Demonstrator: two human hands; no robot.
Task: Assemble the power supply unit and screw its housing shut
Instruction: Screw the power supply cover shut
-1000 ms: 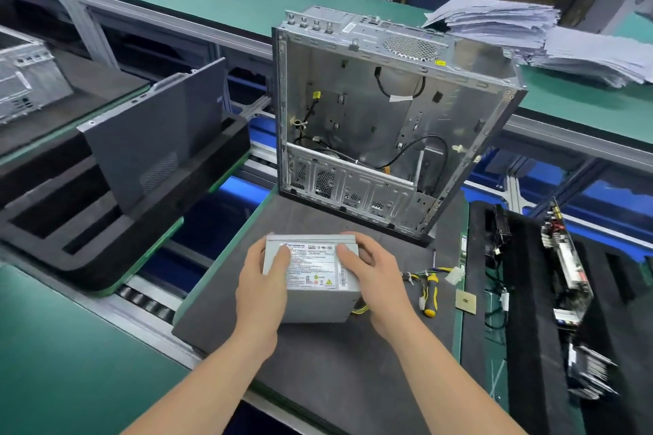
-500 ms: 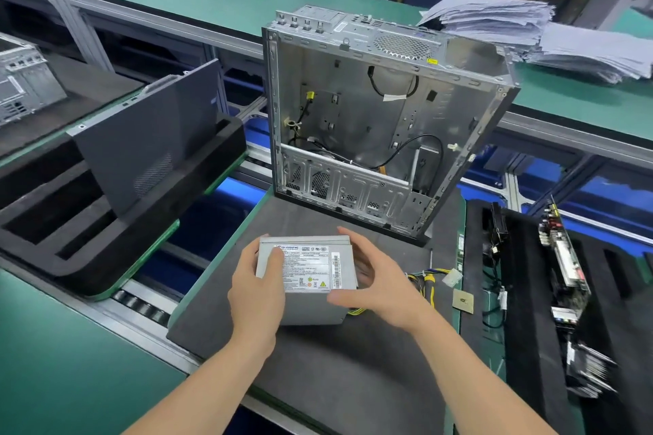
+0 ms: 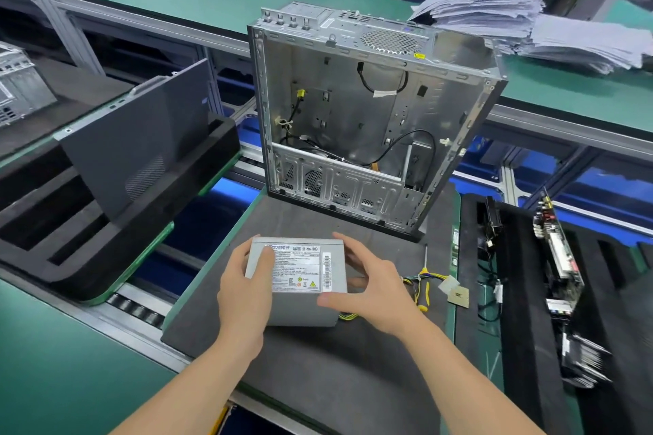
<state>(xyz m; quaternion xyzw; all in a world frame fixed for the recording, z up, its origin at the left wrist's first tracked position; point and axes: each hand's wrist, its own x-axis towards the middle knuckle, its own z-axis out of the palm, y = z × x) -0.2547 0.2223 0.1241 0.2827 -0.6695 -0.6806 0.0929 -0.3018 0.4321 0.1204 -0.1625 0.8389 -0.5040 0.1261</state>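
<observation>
On the counter (image 3: 318,381), your left hand (image 3: 243,290) grips the power supply (image 3: 300,268), right hand (image 3: 378,290) splayed wide; probably heavy and rigid, so clasp both ends

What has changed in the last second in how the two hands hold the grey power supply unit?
The right hand let go of the top of the power supply unit and opened, fingers now spread at its right edge. The left hand keeps gripping the left side, thumb on top. The unit stays on the dark mat before the open case.
</observation>
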